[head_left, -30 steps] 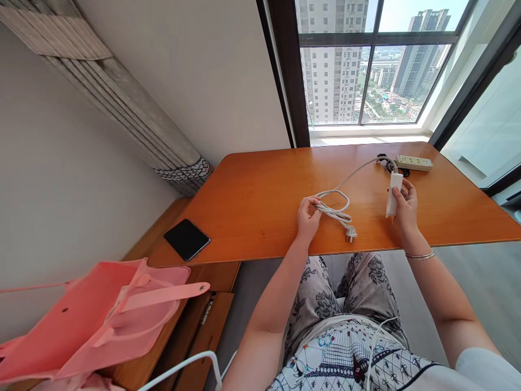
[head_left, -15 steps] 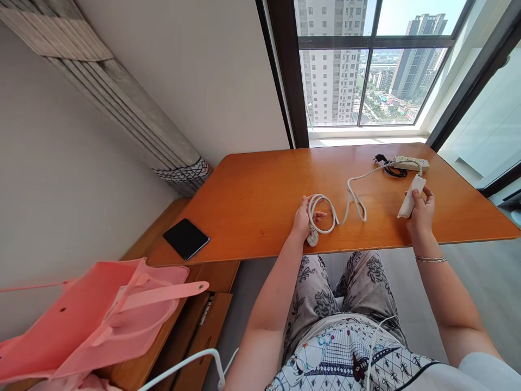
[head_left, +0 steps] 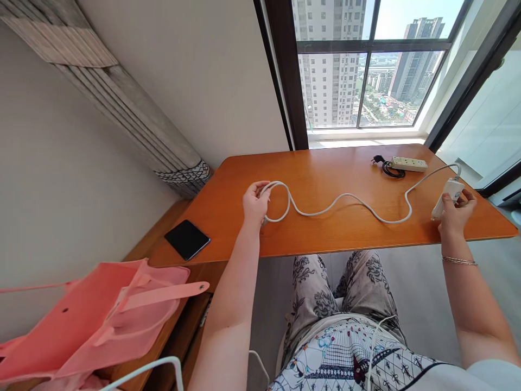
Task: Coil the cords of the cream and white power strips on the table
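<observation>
Beyond the far edge of the orange-brown wooden table (head_left: 325,168), a dark-framed window (head_left: 368,46) is letting in daylight and showing high-rise towers (head_left: 415,60). Left of the table, a pleated curtain (head_left: 134,119) is hanging against pale grey walls (head_left: 195,70). A wooden cabinet (head_left: 191,320) is standing by its near left corner; grey flooring (head_left: 423,288) is stretching beneath it.

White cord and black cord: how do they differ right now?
The white cord runs in loose waves with a loop near the left hand; the black cord is gathered in a small coil.
The left hand grips the white cord, and the right hand holds the white block at its other end; neither hand touches the black cord, which lies by the cream power strip.
Both are thin cords.
</observation>
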Available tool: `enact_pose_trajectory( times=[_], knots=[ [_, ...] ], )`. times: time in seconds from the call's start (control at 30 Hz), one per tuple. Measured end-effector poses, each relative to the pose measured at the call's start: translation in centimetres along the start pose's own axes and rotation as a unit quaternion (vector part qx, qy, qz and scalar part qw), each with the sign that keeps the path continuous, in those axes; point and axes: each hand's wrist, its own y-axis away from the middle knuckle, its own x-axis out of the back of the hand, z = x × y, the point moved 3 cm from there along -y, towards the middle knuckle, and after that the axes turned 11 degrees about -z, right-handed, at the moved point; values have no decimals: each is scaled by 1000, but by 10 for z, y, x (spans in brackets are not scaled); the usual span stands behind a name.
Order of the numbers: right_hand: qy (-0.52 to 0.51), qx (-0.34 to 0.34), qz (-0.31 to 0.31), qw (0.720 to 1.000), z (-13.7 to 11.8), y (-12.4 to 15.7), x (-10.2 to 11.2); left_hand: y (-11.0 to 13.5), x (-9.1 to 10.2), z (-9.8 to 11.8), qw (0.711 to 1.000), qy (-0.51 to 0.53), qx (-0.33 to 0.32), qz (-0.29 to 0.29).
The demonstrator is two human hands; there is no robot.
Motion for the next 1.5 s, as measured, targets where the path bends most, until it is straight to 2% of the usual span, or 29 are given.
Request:
enact_pose_trajectory(
  times=[0.1, 0.2, 0.3, 0.4, 0.47, 0.57, 0.67, 0.7, 0.77, 0.83, 0.9, 0.97, 1.07, 1.13, 1.2, 1.3, 1.37, 1.5],
  knots=[
    [91, 21, -21, 995, 3, -13, 17, -17, 39, 5, 997, -51, -21, 57],
    [184, 37, -44, 981, 4, -23, 30, -27, 68, 5, 989, -126, -34, 77],
    [245, 47, -56, 967, 2, -26, 39, -34, 87, -5, 974, -213, -6, 76],
    [271, 49, -62, 959, 0, -25, 44, -38, 92, -13, 956, -283, 46, 66],
    [279, 50, -64, 957, 1, -24, 46, -37, 83, -11, 937, -342, 33, 58],
    [275, 55, -70, 957, 5, -23, 45, -26, 44, -3, 918, -395, -41, 0],
    [256, 79, -76, 960, 9, -22, 40, -8, -11, -2, 902, -404, -97, -115],
    [253, 88, -80, 960, 9, -21, 38, -2, -30, -4, 884, -417, -115, -177],
    [256, 102, -91, 957, 9, -18, 34, 8, -58, -11, 855, -430, -125, -262],
    [272, 102, -104, 951, 7, -15, 33, 11, -71, -18, 842, -422, -111, -317],
    [298, 101, -113, 942, 4, -13, 35, 9, -73, -23, 850, -393, -95, -337],
    [333, 105, -121, 929, 1, -11, 40, 4, -65, -24, 868, -358, -91, -333],
    [396, 109, -121, 903, -4, -11, 49, -8, -43, -20, 894, -323, -83, -298],
    [443, 108, -122, 882, -8, -12, 51, -16, -24, -17, 906, -331, -65, -254],
    [490, 111, -133, 854, -11, -13, 51, -25, -2, -13, 913, -361, -44, -183],
    [552, 121, -164, 809, -14, -15, 47, -35, 33, -10, 908, -413, -11, -73],
    [582, 134, -179, 782, -15, -18, 45, -39, 55, -10, 896, -443, 7, -25],
    [628, 150, -206, 735, -14, -29, 42, -39, 88, -18, 865, -501, 40, 11]
  ],
)
